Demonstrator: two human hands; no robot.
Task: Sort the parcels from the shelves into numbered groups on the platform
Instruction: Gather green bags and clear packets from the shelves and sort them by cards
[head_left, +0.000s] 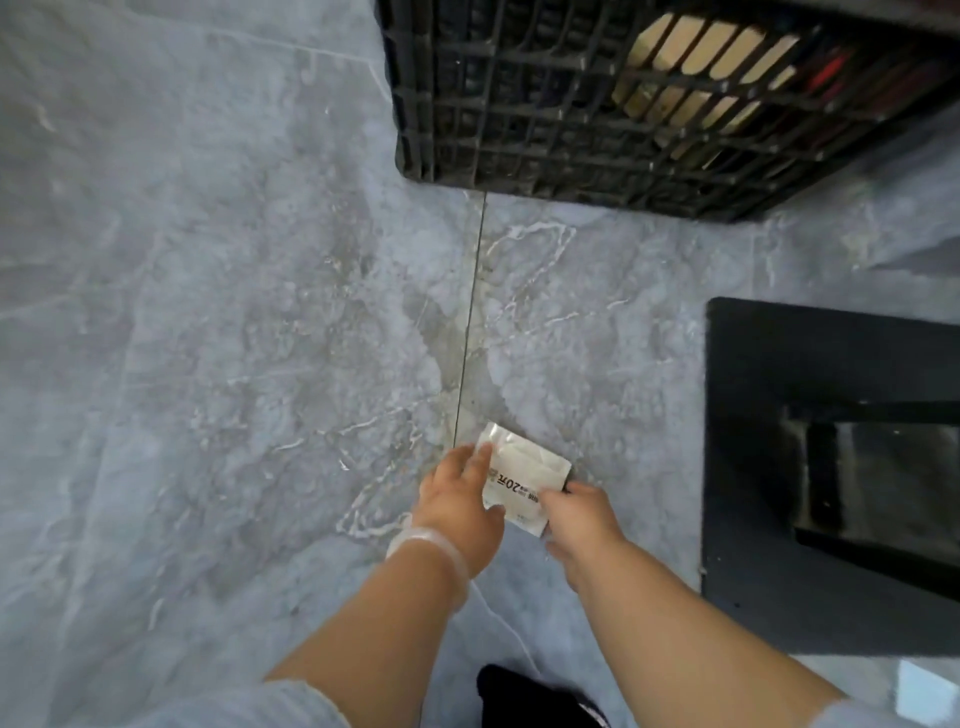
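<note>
A small white parcel (524, 475) with black print, including the figures 20, is held low over the grey floor near the middle of the head view. My left hand (460, 506) grips its left edge, fingers over the top face. My right hand (576, 512) pinches its lower right corner. A clear band sits on my left wrist. No shelves and no numbered groups are in view.
A black plastic grid pallet (519, 104) lies at the top right, with tan cardboard showing through its slots. A black stand base (753, 467) sits on the floor at the right. A black shoe (524, 696) shows at the bottom. Grey marble tile floor (208, 312) spreads left.
</note>
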